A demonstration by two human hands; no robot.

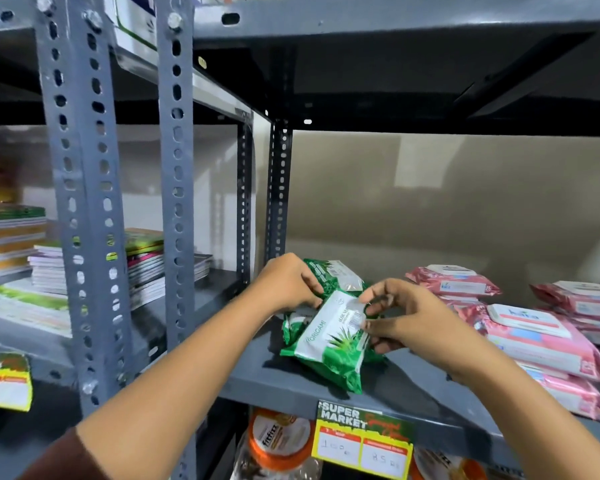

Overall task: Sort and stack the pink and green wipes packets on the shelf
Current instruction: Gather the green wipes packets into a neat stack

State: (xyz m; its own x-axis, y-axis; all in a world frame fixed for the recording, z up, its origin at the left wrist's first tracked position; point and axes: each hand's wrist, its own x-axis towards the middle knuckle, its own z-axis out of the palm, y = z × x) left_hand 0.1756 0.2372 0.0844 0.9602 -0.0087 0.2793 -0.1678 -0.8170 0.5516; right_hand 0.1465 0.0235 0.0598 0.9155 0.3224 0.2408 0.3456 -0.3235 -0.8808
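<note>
Gripping the top green packet (329, 336) from both sides, the left hand (284, 284) pinches its far left corner and the right hand (400, 318) curls loosely on its right edge. This packet lies crooked on other green packets (333, 271) on the shelf (406, 393). Pink packets (534, 336) are stacked to the right of it. Its near end overhangs the green heap below, so letting go might tip it forward off the shelf.

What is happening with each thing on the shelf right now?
Top green packet: tilted on the green pile, held by both hands.
Left hand: gripping its far edge.
Right hand: pinching its right side.
Back green packet: lying behind, untouched.
Pink packets: stacked at right, untouched.
Price tag: hanging on the shelf edge.
</note>
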